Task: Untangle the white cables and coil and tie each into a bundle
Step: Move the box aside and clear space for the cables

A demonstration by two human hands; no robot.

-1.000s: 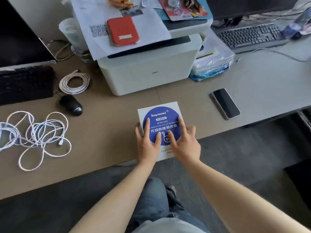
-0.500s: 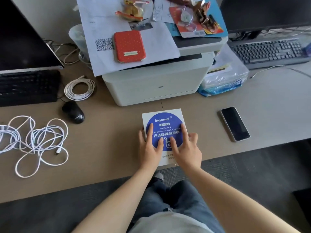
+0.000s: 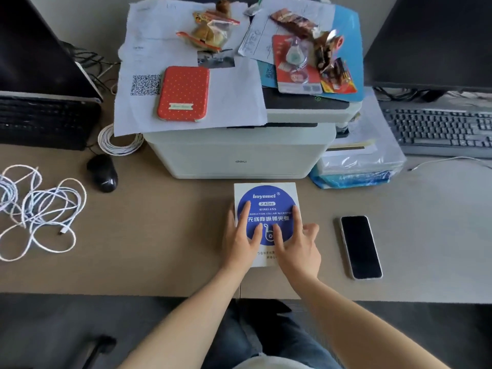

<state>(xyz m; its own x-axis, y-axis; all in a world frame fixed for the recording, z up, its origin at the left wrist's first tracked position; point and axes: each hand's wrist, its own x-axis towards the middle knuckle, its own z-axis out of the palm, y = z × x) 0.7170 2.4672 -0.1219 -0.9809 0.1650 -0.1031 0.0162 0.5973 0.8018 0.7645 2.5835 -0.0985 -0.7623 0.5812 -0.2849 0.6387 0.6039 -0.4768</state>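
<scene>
A loose tangle of white cables [image 3: 40,211] lies on the brown desk at the far left. A coiled white cable [image 3: 117,142] sits further back, partly under hanging papers beside the printer. My left hand [image 3: 243,238] and my right hand [image 3: 295,243] rest flat, fingers straight, on a white box with a blue circle [image 3: 266,198] in front of the printer. Both hands are well to the right of the tangle and hold no cable.
A white printer [image 3: 239,153] piled with papers and a red case stands behind the box. A black mouse [image 3: 102,173] and keyboard [image 3: 45,121] lie at the left, a phone [image 3: 360,246] at the right, another keyboard [image 3: 439,131] at the far right. The desk edge [image 3: 133,292] runs across below my hands.
The box and both hands on it have slid away from the desk's front edge toward the printer. The camera has moved forward and tilted up. The cables have not moved.
</scene>
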